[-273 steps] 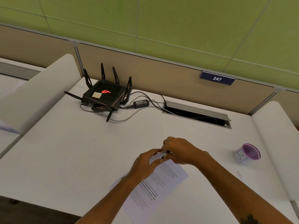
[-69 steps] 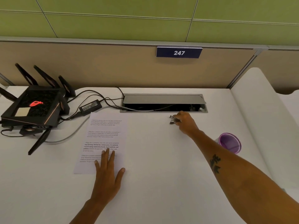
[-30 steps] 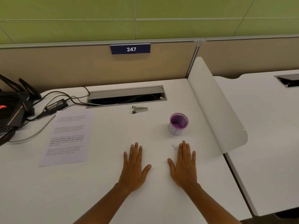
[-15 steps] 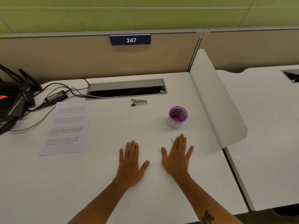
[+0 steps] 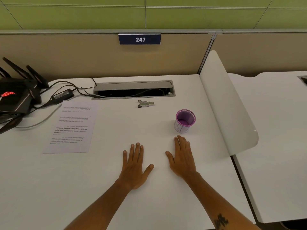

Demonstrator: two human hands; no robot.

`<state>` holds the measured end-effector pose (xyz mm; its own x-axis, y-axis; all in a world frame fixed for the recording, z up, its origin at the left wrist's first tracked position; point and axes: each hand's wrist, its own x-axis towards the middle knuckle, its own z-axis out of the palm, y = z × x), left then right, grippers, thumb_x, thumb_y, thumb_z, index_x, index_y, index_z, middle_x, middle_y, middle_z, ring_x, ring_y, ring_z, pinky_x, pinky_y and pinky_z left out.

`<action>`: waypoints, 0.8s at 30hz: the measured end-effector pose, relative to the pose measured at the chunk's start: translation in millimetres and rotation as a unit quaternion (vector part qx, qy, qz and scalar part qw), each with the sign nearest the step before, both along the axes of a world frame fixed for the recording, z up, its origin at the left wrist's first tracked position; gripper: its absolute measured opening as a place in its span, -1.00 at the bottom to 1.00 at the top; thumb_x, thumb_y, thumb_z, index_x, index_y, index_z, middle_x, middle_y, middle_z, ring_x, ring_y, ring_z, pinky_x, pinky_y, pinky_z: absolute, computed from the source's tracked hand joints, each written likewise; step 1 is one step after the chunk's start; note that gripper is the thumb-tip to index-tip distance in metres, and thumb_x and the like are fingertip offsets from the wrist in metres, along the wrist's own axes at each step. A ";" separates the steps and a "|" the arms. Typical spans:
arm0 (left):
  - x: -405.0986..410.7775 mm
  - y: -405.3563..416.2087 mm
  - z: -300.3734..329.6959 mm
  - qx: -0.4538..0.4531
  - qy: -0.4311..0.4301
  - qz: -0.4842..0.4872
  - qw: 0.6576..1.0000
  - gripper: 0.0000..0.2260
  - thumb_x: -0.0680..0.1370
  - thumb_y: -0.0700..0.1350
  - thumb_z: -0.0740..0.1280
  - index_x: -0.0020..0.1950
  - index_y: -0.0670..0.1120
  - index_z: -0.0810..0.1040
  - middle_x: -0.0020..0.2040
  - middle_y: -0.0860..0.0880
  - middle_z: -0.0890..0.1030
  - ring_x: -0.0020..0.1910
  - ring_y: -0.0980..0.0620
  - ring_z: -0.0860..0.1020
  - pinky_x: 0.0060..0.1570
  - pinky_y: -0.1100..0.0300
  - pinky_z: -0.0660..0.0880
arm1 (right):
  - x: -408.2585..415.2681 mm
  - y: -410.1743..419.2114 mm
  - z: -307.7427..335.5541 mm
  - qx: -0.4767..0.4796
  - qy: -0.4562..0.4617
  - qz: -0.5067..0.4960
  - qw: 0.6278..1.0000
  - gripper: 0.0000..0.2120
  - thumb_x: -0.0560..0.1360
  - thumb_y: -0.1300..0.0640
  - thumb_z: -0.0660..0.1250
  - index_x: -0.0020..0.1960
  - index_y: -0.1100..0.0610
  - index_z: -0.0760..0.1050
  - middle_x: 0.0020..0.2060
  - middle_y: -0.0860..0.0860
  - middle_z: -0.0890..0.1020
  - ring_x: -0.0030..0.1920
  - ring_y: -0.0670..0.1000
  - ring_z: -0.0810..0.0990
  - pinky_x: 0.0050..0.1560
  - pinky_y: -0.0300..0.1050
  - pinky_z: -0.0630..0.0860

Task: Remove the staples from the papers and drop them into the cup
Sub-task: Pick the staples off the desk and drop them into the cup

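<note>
Printed papers [image 5: 71, 128] lie flat on the white desk [image 5: 49, 188] at the left. A metal staple remover [image 5: 145, 103] rests near the cable slot at the back. The purple-lined cup [image 5: 184, 121] stands upright to the right of centre. My left hand [image 5: 135, 165] lies palm down on the desk, fingers spread, holding nothing. My right hand [image 5: 181, 157] lies flat beside it, its fingertips just in front of the cup, also holding nothing.
A black router [image 5: 15, 95] with antennas, a power brick [image 5: 62, 96] and cables sit at the far left. An open cable slot [image 5: 133, 91] runs along the back. A white curved divider [image 5: 227, 103] bounds the desk on the right.
Over the last second the hands stay flat on the desk, the right one drawing slightly closer to the cup. Before that, the right hand set the staple remover down and the left left the papers.
</note>
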<state>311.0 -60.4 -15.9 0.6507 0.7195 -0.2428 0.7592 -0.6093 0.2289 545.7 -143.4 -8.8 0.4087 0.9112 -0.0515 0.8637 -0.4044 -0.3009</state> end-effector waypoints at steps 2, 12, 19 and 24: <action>-0.4 -0.1 -1.0 0.002 -0.009 0.001 1.000 -0.10 0.54 0.48 -0.34 0.68 -0.12 -0.27 0.69 -0.09 -0.32 0.67 -0.12 -0.32 0.59 -0.21 -0.31 | 4.9 3.0 0.1 -0.010 -0.005 0.028 1.000 -0.27 0.66 -0.23 0.08 0.66 0.20 0.09 0.65 0.13 0.18 0.66 0.16 0.11 0.66 0.10 0.03; -2.0 1.0 -4.7 0.007 -0.011 -0.004 1.000 -0.13 0.58 0.46 -0.28 0.69 -0.11 -0.23 0.70 -0.08 -0.28 0.68 -0.12 -0.29 0.58 -0.19 -0.32 | 4.4 -14.2 7.3 0.014 0.034 0.039 0.999 -0.40 0.70 -0.09 0.14 0.62 0.22 0.19 0.58 0.12 0.31 0.59 0.13 0.27 0.59 -0.04 0.19; -2.3 1.1 -4.2 0.004 -0.006 -0.005 1.000 -0.14 0.58 0.45 -0.28 0.69 -0.10 -0.25 0.70 -0.07 -0.31 0.67 -0.10 -0.33 0.58 -0.20 -0.32 | 16.4 -18.6 9.0 0.080 0.097 -0.025 0.992 -0.52 0.59 0.17 0.41 0.46 0.26 0.44 0.36 0.14 0.52 0.38 0.14 0.46 0.39 -0.13 0.40; -2.7 1.2 -6.2 0.001 -0.006 -0.004 1.000 -0.15 0.61 0.44 -0.22 0.70 -0.11 -0.19 0.71 -0.09 -0.24 0.68 -0.12 -0.27 0.58 -0.20 -0.29 | 13.7 -2.6 9.5 0.078 0.119 -0.041 0.989 -0.64 0.60 0.32 0.34 0.40 0.28 0.50 0.24 0.14 0.58 0.28 0.15 0.51 0.28 -0.23 0.38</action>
